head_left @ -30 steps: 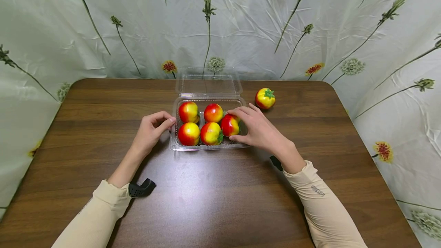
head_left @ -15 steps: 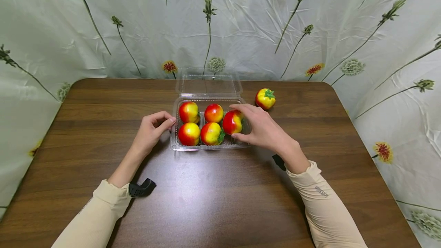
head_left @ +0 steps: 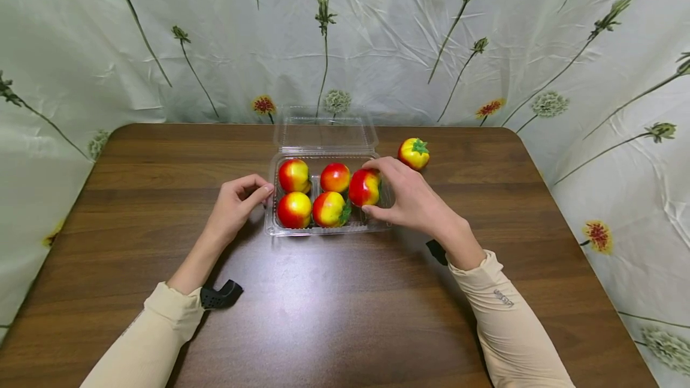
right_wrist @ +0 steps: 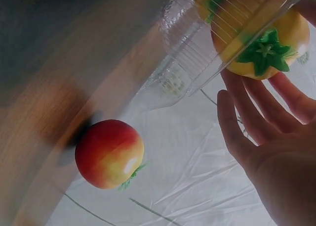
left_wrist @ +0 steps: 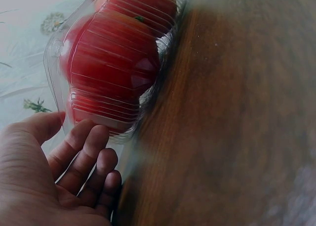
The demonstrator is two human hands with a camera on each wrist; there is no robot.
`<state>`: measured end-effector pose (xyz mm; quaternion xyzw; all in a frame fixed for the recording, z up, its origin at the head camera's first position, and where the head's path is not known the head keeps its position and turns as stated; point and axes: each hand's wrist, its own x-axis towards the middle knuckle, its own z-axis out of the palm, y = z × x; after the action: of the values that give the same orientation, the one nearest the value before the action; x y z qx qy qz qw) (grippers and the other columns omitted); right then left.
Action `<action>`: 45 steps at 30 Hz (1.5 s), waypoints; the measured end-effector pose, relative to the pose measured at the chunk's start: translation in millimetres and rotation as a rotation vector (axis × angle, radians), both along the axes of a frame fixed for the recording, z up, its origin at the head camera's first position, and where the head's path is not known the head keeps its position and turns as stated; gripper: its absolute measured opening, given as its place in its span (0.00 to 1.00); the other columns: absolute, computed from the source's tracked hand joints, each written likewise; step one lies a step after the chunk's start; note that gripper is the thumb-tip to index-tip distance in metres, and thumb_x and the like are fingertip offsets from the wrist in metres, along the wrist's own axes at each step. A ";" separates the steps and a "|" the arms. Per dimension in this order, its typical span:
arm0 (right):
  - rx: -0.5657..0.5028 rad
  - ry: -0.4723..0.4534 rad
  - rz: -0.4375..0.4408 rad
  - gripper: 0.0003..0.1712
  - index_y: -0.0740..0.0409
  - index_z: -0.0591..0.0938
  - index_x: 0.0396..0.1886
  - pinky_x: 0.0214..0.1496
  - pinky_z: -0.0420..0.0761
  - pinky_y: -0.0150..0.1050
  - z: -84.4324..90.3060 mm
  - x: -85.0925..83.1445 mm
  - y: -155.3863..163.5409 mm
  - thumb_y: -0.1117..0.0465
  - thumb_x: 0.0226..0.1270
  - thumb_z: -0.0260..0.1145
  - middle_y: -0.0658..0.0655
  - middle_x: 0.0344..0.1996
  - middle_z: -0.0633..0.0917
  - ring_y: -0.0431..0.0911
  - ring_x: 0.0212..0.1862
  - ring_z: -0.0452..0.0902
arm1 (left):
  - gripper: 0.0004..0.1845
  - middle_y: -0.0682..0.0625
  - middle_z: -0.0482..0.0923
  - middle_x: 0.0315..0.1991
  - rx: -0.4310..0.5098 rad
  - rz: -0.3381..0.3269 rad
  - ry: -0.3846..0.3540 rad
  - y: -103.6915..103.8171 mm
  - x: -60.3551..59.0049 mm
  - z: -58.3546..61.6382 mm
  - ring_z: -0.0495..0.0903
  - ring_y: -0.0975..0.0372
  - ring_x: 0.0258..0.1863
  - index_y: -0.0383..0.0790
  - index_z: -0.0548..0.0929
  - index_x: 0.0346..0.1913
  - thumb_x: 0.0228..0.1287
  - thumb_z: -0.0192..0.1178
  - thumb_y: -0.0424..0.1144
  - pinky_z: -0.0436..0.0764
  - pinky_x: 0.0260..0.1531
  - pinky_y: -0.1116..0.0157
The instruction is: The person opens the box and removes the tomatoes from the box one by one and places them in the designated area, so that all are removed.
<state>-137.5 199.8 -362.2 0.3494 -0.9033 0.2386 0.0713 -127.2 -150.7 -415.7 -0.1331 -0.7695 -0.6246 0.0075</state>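
While the clear container on the table is touched at its left wall by the left hand, whose fingers are loosely curled, a tomato is gripped over its right side by the right hand.

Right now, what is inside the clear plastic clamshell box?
The clear plastic clamshell box holds five red-and-yellow toy tomatoes: four resting, one gripped by the right hand. That hand covers the box's right end.
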 end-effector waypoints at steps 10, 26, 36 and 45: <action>-0.071 0.032 0.005 0.37 0.55 0.74 0.61 0.62 0.74 0.43 1.3 -0.6 1.1 0.47 0.54 0.75 0.50 0.57 0.78 0.43 0.59 0.72 | 0.08 0.43 0.78 0.28 0.024 0.007 0.000 -4.6 -8.6 -21.6 0.73 0.51 0.31 0.32 0.83 0.36 0.69 0.62 0.36 0.76 0.34 0.68; -0.220 0.097 -0.092 0.39 0.56 0.76 0.60 0.50 0.83 0.39 0.8 -5.4 4.2 0.50 0.47 0.80 0.53 0.55 0.76 0.43 0.55 0.72 | 0.07 0.45 0.78 0.27 0.022 0.005 0.002 -2.1 -6.7 -14.7 0.73 0.50 0.30 0.28 0.82 0.36 0.68 0.61 0.32 0.76 0.32 0.67; -0.231 0.115 -0.154 0.38 0.55 0.76 0.59 0.49 0.79 0.45 0.3 -9.3 9.6 0.53 0.46 0.79 0.55 0.55 0.75 0.46 0.56 0.68 | 0.08 0.36 0.76 0.27 0.010 -0.001 0.009 2.9 2.3 4.9 0.73 0.47 0.30 0.25 0.81 0.35 0.69 0.60 0.30 0.77 0.32 0.66; -0.248 0.150 -0.228 0.38 0.53 0.78 0.59 0.54 0.72 0.46 -1.3 -14.4 17.1 0.55 0.44 0.78 0.56 0.55 0.74 0.49 0.57 0.65 | 0.08 0.38 0.77 0.27 0.003 0.000 0.008 2.3 1.6 3.3 0.72 0.46 0.30 0.26 0.81 0.36 0.69 0.60 0.31 0.77 0.32 0.66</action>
<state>-151.9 216.9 -363.5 0.2500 -0.8929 0.3115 0.2077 -125.6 -148.4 -412.4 -0.1357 -0.7686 -0.6251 0.0105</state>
